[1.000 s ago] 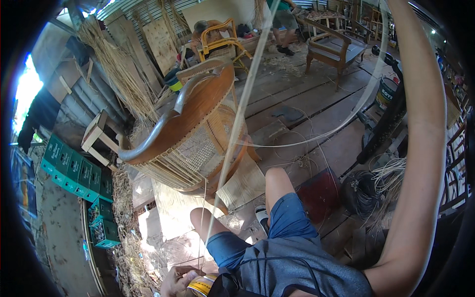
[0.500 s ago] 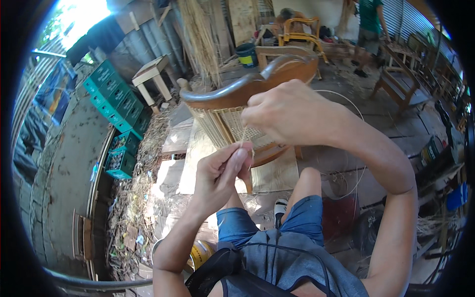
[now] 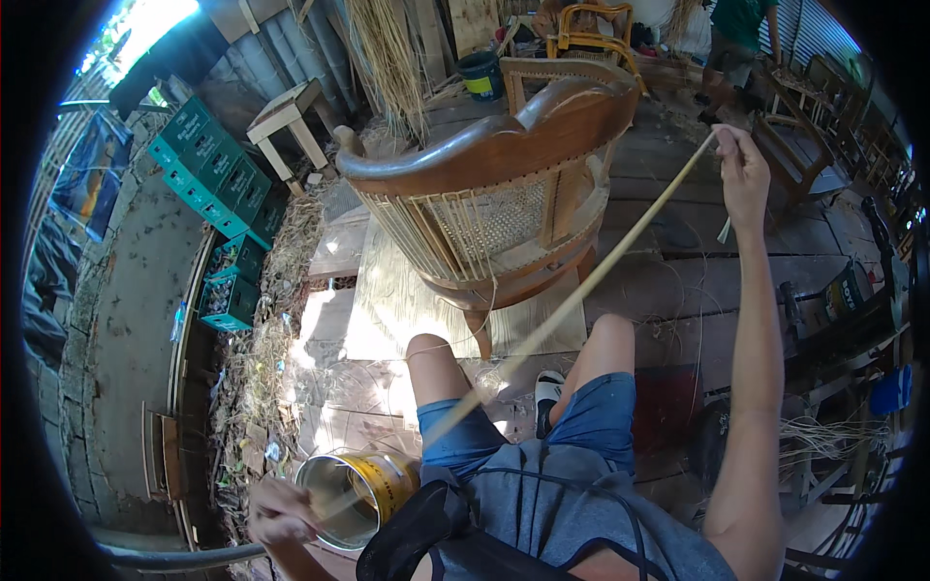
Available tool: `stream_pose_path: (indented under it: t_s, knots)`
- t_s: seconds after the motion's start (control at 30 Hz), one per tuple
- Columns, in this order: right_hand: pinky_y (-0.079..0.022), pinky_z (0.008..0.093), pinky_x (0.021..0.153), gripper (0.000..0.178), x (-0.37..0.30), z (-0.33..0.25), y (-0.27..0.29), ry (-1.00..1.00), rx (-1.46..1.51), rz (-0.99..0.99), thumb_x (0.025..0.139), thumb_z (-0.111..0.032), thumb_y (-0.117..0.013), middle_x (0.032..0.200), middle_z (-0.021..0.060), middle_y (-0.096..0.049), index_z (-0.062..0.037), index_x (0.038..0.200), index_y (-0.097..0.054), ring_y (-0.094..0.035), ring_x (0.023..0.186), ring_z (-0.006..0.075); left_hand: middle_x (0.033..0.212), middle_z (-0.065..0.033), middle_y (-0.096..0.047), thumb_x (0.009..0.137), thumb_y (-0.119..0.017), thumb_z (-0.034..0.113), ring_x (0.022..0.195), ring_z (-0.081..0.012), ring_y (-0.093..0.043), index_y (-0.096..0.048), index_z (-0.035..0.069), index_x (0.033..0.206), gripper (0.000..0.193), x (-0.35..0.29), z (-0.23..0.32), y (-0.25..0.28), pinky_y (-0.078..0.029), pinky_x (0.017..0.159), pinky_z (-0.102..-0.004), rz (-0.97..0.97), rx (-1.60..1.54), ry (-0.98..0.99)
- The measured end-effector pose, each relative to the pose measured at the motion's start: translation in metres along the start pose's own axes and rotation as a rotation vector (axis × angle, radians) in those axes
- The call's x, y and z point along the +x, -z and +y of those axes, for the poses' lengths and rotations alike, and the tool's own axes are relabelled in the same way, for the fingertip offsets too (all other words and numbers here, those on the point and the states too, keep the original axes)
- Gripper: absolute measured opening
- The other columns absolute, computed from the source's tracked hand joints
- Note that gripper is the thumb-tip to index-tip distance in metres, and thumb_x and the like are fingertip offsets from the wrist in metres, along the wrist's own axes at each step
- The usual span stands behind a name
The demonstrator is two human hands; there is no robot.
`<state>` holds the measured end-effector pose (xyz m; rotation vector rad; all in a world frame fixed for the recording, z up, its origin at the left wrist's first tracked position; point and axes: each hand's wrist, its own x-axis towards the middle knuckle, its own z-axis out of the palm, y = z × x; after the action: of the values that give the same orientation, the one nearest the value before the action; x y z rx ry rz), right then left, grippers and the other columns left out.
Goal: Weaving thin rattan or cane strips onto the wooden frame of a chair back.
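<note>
Plank floor (image 3: 668,281) below; pale yellowish strip (image 3: 539,332), long, narrow, nearly straight.

The right hand (image 3: 743,184) is raised on the right, fingertips pinched on a pale strip (image 3: 591,281). The strip runs diagonally down across the front of the shorts (image 3: 463,441) toward the left hand (image 3: 281,511), which is blurred beside the mouth of a yellow bucket (image 3: 392,481); its grip cannot be determined. Ahead stands a wooden chair (image 3: 494,160), curved top rail nearest, with pale strands strung below the rail. A thin wooden sheet (image 3: 383,315) lies beneath the chair. Green crates (image 3: 215,174) are stacked at left, near a small stool (image 3: 288,111).
</note>
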<state>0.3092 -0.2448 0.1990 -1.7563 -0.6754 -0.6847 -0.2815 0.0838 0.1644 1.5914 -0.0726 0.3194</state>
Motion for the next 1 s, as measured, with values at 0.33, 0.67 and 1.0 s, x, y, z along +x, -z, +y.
stream_pose_path:
  t_s: [0.33, 0.67, 1.0]
  knots:
    - [-0.049, 0.0251, 0.076, 0.018, -0.106, -0.068, -0.092, -0.020, 0.549, -0.304, 0.093, -0.010, -0.053, 0.093, 0.0080, -0.069, -0.0030, 0.102, -0.067, -0.064, 0.084, 0.0129, 0.090, -0.0131, -0.071, 0.086, -0.062, 0.009, 0.066, -0.0155, -0.064, -0.066, 0.009, 0.117, 0.031, 0.044, -0.059, -0.022, -0.051, 0.063, -0.0316, -0.183, 0.897, 1.064]
    - [-0.050, 0.0225, 0.059, 0.037, -0.187, -0.115, -0.178, -0.437, 0.931, -0.615, 0.097, -0.014, -0.054, 0.090, 0.0086, -0.067, -0.0040, 0.131, -0.046, -0.061, 0.067, 0.0087, 0.104, -0.0101, -0.068, 0.092, -0.056, 0.003, 0.097, -0.0116, -0.062, -0.062, 0.000, 0.117, 0.026, 0.301, -0.021, -0.010, -0.049, 0.082, -0.0273, 0.245, 0.741, -0.131]
    - [-0.048, 0.0202, 0.054, 0.031, -0.193, -0.097, -0.185, -0.277, 1.042, -0.643, 0.098, -0.012, -0.051, 0.086, 0.0084, -0.065, 0.0024, 0.125, -0.051, -0.058, 0.060, 0.0063, 0.097, -0.0084, -0.069, 0.094, -0.056, 0.016, 0.087, -0.0107, -0.061, -0.062, 0.000, 0.117, 0.029, 0.454, -0.042, 0.000, -0.048, 0.083, -0.0257, 0.146, 0.810, -0.086]
